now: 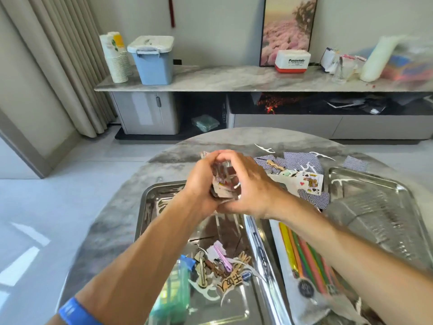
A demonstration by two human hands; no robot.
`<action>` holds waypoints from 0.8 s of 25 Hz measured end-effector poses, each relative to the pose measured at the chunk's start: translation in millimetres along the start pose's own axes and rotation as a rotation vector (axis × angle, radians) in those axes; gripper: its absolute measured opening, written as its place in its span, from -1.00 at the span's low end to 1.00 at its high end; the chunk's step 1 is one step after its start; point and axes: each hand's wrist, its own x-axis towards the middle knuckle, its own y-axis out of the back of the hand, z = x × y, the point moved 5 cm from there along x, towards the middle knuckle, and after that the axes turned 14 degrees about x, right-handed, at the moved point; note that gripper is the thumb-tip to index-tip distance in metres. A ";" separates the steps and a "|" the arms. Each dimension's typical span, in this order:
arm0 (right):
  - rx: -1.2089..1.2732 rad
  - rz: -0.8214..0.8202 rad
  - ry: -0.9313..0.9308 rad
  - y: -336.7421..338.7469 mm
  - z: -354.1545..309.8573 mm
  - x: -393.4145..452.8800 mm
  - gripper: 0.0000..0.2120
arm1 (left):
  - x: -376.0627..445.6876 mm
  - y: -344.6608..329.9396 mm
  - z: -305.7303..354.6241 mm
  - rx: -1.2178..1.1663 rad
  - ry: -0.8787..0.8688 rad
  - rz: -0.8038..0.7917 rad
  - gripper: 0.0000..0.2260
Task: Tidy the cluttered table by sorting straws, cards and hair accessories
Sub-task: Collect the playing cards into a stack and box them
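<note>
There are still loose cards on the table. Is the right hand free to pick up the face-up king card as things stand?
Probably not yet. The right hand and left hand both hold a stack of cards. The king card lies uncovered just beside the right hand, so the path looks free once the stack is released.

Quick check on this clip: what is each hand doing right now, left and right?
Left hand: fingers curled round a stack of playing cards, holding it above the left tray.
Right hand: also curled round the same stack of playing cards.
</note>
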 end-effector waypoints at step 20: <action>-0.084 0.287 -0.700 43.0 64.9 -79.9 -0.30 | -32.5 -39.8 -59.5 0.784 -0.040 0.088 -0.82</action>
